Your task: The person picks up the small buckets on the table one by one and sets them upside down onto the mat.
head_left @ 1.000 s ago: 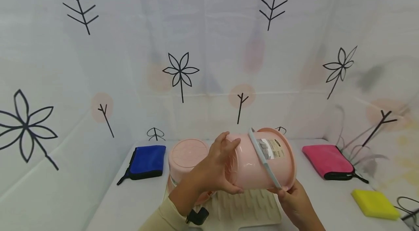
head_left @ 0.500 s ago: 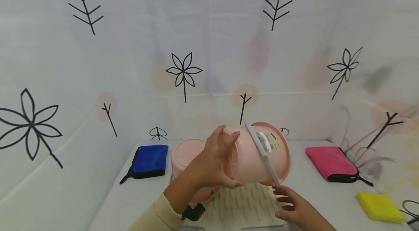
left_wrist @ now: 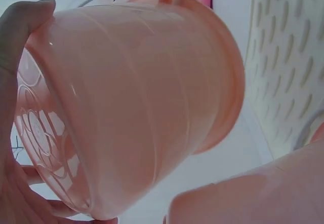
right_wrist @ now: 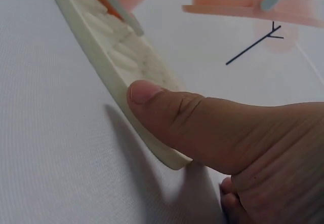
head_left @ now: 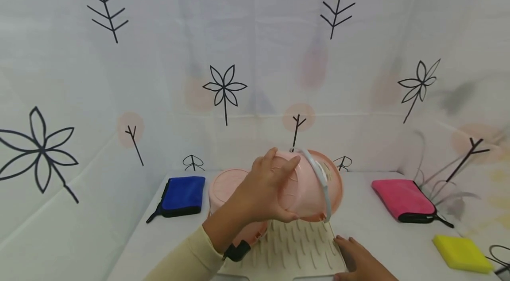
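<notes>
My left hand [head_left: 264, 188] holds a pink bucket [left_wrist: 136, 92] by its base end, fingers and thumb spread round it. The bucket is tipped on its side in the air, with its rim to the right. Its grey handle [head_left: 320, 175] hangs loose across its side. My right hand [head_left: 358, 261] is at the near right corner of a cream ridged drying mat [head_left: 295, 245]. In the right wrist view its thumb [right_wrist: 162, 102] lies on the mat's edge; its other fingers are mostly hidden. A second pink bucket [head_left: 227, 186] sits upside down on the mat's left part.
A blue zipped pouch [head_left: 183, 196] lies at the left of the white table [head_left: 137, 245]. On the right are a pink zipped pouch [head_left: 404, 197] and a yellow sponge [head_left: 462, 252]. A patterned white curtain [head_left: 255, 51] hangs behind.
My right hand has let go of the bucket's rim and handle and moved down to the mat's corner. The left hand still holds the bucket, its rim now turned further away.
</notes>
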Motion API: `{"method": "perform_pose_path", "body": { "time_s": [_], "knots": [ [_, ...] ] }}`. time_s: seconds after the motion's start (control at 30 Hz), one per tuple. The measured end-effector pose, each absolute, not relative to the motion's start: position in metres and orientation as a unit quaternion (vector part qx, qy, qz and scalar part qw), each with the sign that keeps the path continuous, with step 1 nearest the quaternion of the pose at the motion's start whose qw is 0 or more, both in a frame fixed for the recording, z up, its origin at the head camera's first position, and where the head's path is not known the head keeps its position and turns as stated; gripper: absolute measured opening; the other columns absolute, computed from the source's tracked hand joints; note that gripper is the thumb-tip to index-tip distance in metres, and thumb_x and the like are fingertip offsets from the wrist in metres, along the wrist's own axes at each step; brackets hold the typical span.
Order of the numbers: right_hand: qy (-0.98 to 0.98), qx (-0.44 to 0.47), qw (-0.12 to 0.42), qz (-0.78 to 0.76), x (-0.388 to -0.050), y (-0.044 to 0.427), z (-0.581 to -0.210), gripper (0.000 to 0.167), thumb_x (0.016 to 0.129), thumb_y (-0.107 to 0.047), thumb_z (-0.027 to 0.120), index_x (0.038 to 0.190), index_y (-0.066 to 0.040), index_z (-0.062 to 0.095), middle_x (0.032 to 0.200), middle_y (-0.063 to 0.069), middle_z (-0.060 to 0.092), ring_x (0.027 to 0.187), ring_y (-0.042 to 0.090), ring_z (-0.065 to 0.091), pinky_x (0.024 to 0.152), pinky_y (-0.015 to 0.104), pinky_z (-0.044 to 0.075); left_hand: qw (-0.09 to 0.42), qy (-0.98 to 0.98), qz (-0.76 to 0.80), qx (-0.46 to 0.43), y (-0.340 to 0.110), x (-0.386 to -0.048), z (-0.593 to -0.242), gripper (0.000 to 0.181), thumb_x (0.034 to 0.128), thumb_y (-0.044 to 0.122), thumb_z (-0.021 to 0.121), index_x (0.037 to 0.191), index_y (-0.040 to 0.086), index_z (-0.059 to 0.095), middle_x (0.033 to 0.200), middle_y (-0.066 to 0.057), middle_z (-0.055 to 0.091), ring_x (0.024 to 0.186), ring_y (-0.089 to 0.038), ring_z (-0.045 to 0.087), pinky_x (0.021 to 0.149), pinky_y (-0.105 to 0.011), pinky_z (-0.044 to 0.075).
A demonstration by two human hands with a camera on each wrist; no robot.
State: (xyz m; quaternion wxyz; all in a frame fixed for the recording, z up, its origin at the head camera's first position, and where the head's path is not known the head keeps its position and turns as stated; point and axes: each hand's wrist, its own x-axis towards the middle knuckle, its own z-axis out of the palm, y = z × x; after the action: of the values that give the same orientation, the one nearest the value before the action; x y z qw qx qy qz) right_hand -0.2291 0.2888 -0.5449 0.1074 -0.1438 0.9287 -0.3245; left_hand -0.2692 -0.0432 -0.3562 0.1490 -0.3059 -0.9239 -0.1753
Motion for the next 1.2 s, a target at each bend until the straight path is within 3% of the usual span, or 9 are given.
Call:
{"method": "perform_pose_path", "body": {
  "time_s": [0.2, 0.4, 0.57, 0.73, 0.93, 1.2],
  "knots": [
    [0.932, -0.113, 0.123, -0.321, -0.228, 0.285, -0.539, 0.091, 0.076, -0.034, 0.093, 0.148, 0.002, 0.052, 0.152, 0.033, 0.049, 0.142, 0.069, 0.028, 0.103, 0.081, 0.037, 0.137, -0.937, -0.124, -0.295, -0.029, -0.271, -0.357, 0.133, 0.0588, 0.079, 0.086, 0.160, 0.061, 0.003, 0.171, -0.014, 0.022, 0.142, -0.045, 0.039, 0.091, -0.062, 0.057],
    [0.933, -0.085, 0.138, -0.321, -0.228, 0.284, -0.538, 0.091, 0.077, -0.036, 0.092, 0.151, -0.001, 0.051, 0.154, 0.030, 0.048, 0.144, 0.066, 0.027, 0.107, 0.080, 0.033, 0.143, -0.947, -0.084, -0.275, -0.009, -0.267, -0.367, 0.131, 0.0563, 0.094, 0.074, 0.163, 0.056, 0.008, 0.166, -0.015, 0.032, 0.137, -0.048, 0.043, 0.083, -0.062, 0.057],
    [0.935, -0.101, 0.129, -0.315, -0.227, 0.287, -0.539, 0.090, 0.078, -0.034, 0.091, 0.150, 0.001, 0.051, 0.152, 0.033, 0.049, 0.142, 0.068, 0.029, 0.104, 0.080, 0.036, 0.117, -0.963, -0.050, -0.239, 0.005, -0.257, -0.380, 0.131, 0.0564, 0.094, 0.074, 0.163, 0.056, 0.007, 0.169, -0.018, 0.024, 0.139, -0.051, 0.042, 0.085, -0.063, 0.056],
    [0.935, -0.071, 0.144, -0.317, -0.228, 0.286, -0.541, 0.094, 0.075, -0.039, 0.092, 0.152, -0.004, 0.051, 0.155, 0.030, 0.047, 0.145, 0.064, 0.028, 0.106, 0.080, 0.035, 0.099, -0.975, -0.039, -0.193, 0.014, -0.252, -0.388, 0.133, 0.0569, 0.093, 0.074, 0.163, 0.057, 0.004, 0.171, -0.019, 0.021, 0.141, -0.051, 0.041, 0.094, -0.063, 0.054],
    [0.929, -0.131, 0.125, -0.324, -0.224, 0.290, -0.542, 0.090, 0.079, -0.031, 0.091, 0.149, 0.006, 0.049, 0.151, 0.035, 0.048, 0.140, 0.071, 0.028, 0.102, 0.081, 0.037, 0.120, -0.981, -0.022, -0.148, 0.036, -0.245, -0.401, 0.127, 0.0608, 0.095, 0.068, 0.162, 0.059, 0.002, 0.173, -0.018, 0.017, 0.142, -0.053, 0.040, 0.098, -0.065, 0.051],
    [0.936, -0.029, 0.165, -0.309, -0.225, 0.280, -0.535, 0.101, 0.071, -0.048, 0.092, 0.155, -0.010, 0.049, 0.157, 0.030, 0.044, 0.147, 0.062, 0.028, 0.106, 0.080, 0.036, 0.150, -0.980, -0.044, -0.123, 0.063, -0.253, -0.415, 0.125, 0.0621, 0.093, 0.069, 0.163, 0.057, 0.005, 0.175, -0.013, 0.007, 0.149, -0.055, 0.029, 0.106, -0.069, 0.045]
  ]
}}
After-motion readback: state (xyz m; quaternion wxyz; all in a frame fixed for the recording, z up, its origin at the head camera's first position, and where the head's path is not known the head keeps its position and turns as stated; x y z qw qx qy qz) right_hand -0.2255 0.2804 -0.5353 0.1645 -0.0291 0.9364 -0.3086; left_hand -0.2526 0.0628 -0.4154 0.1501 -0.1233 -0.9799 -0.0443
